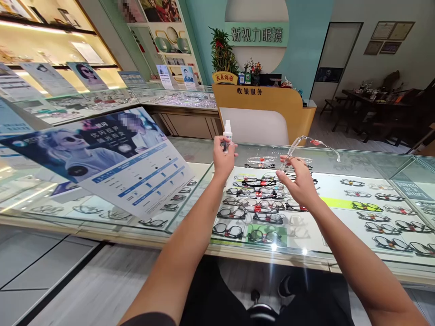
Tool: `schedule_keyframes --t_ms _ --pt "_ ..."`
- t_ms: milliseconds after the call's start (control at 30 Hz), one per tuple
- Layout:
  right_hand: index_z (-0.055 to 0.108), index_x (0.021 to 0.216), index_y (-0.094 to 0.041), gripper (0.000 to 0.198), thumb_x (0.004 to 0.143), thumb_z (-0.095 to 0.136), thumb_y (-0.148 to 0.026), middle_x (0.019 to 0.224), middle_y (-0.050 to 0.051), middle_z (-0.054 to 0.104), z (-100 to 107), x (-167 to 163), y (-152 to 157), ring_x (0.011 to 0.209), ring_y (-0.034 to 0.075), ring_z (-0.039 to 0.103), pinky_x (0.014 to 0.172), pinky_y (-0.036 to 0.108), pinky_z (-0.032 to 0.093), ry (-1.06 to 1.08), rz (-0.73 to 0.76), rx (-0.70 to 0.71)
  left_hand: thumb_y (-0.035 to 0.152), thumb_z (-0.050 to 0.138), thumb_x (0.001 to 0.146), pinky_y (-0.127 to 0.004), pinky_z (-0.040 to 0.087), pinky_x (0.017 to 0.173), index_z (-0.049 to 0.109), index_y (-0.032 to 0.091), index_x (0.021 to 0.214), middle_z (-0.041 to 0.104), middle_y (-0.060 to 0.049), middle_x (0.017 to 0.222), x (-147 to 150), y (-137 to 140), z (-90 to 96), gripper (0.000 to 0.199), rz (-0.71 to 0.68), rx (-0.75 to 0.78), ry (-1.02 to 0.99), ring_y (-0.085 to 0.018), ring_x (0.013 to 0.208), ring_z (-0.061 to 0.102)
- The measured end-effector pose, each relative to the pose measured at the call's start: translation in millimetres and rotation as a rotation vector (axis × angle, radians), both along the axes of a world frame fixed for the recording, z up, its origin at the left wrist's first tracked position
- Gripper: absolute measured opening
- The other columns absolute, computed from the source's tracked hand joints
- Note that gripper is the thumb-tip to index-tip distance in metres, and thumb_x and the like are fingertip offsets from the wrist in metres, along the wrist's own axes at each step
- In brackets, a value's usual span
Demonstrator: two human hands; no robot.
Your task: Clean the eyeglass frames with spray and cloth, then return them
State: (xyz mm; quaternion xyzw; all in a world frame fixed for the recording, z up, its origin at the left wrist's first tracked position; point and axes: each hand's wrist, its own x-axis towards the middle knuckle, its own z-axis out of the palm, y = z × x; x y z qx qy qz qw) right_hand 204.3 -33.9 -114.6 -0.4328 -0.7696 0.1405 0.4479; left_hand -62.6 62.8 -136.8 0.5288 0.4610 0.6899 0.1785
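Observation:
A small white spray bottle (pixel 227 130) stands upright in my left hand (pixel 224 156), whose fingers wrap round its body above the glass counter. My right hand (pixel 299 179) grips a pair of clear-framed eyeglasses (pixel 292 147) by one side, and the other temple arm sticks out to the right. A small red mark shows on the frame. Both hands are over the glass display case (pixel 200 190), apart from each other. Beneath the glass lie rows of eyeglasses (pixel 261 192), many with red tags on their lenses.
A large printed board (pixel 142 167) leans over the counter at the left. Beyond the case stands a yellow-and-white service desk (pixel 265 97) with a plant (pixel 223 52). More display cases run along the left, and a dark table (pixel 380 99) is at the back right.

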Motion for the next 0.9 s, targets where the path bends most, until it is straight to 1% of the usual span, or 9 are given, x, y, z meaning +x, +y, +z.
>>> schedule_keyframes --t_ms 100,200,300,400,500,567,633,767,900 --pt "0.067 0.137 -0.022 0.045 0.100 0.062 -0.048 0.132 0.014 0.077 2 0 -1 0.130 0.038 0.065 0.115 0.060 0.047 -0.001 0.010 -0.021 0.023 0.069 0.072 -0.019 0.042 0.052 0.035 0.029 0.098 0.065 0.000 0.102 19 -18 15.6 0.043 -0.278 -0.067 -0.284 -0.012 0.073 0.061" --pt "0.067 0.136 -0.021 0.045 0.099 0.062 -0.048 0.131 0.014 0.077 3 0 -2 0.122 0.036 0.067 0.111 0.058 0.049 0.000 0.026 -0.049 0.019 0.071 0.059 -0.017 0.035 0.048 0.044 0.027 0.099 0.057 0.005 0.081 32 -38 28.1 0.049 -0.639 -0.248 -0.376 -0.010 0.060 0.050" --pt "0.067 0.132 -0.022 0.043 0.097 0.063 -0.047 0.130 0.013 0.076 5 1 -2 0.111 0.032 0.069 0.103 0.053 0.053 0.012 0.074 -0.091 0.048 0.081 0.067 -0.021 0.037 0.047 0.058 0.021 0.090 0.050 0.002 0.074 39 -53 36.1 0.042 -0.941 -0.412 -0.383 -0.011 0.061 0.048" --pt "0.069 0.127 -0.023 0.038 0.098 0.062 -0.045 0.127 0.012 0.077 8 2 -4 0.107 0.030 0.069 0.101 0.051 0.054 0.015 0.118 -0.098 0.088 0.072 0.069 -0.023 0.036 0.046 0.055 0.020 0.070 0.045 -0.001 0.070 45 -61 40.4 0.070 -1.094 -0.480 -0.340 -0.013 0.062 0.048" --pt "0.071 0.123 -0.022 0.033 0.102 0.059 -0.044 0.125 0.011 0.077 10 2 -6 0.100 0.027 0.069 0.095 0.046 0.054 0.013 0.167 -0.123 0.108 0.045 0.072 -0.027 0.036 0.045 0.045 0.022 0.060 0.039 -0.002 0.066 51 -65 43.1 0.087 -1.093 -0.489 -0.289 -0.016 0.062 0.046" --pt "0.071 0.123 -0.023 0.033 0.104 0.057 -0.045 0.126 0.010 0.077 11 2 -7 0.095 0.024 0.069 0.088 0.043 0.054 0.022 0.207 -0.156 0.112 0.027 0.072 -0.030 0.034 0.044 0.041 0.023 0.056 0.036 -0.002 0.065 54 -66 44.3 0.091 -1.052 -0.487 -0.273 -0.017 0.061 0.044" --pt "0.072 0.124 -0.024 0.034 0.105 0.056 -0.048 0.127 0.010 0.076 13 2 -9 0.094 0.023 0.069 0.086 0.041 0.054 0.038 0.245 -0.177 0.113 0.020 0.071 -0.030 0.035 0.044 0.039 0.023 0.054 0.035 -0.003 0.063 56 -67 44.4 0.093 -1.007 -0.485 -0.278 -0.017 0.061 0.043" --pt "0.074 0.126 -0.025 0.043 0.108 0.052 -0.058 0.122 0.009 0.077 16 2 -11 0.096 0.023 0.069 0.086 0.040 0.055 0.071 0.299 -0.219 0.107 0.033 0.077 -0.032 0.049 0.051 0.050 0.022 0.058 0.048 -0.006 0.067 56 -64 38.8 0.089 -0.900 -0.467 -0.277 -0.018 0.066 0.051" --pt "0.075 0.124 -0.026 0.046 0.107 0.051 -0.062 0.125 0.008 0.078 15 0 -12 0.100 0.024 0.069 0.091 0.041 0.055 0.107 0.359 -0.306 0.088 0.057 0.075 -0.032 0.054 0.063 0.058 0.021 0.068 0.056 -0.003 0.076 59 -62 29.0 0.068 -0.724 -0.388 -0.137 -0.015 0.067 0.053"
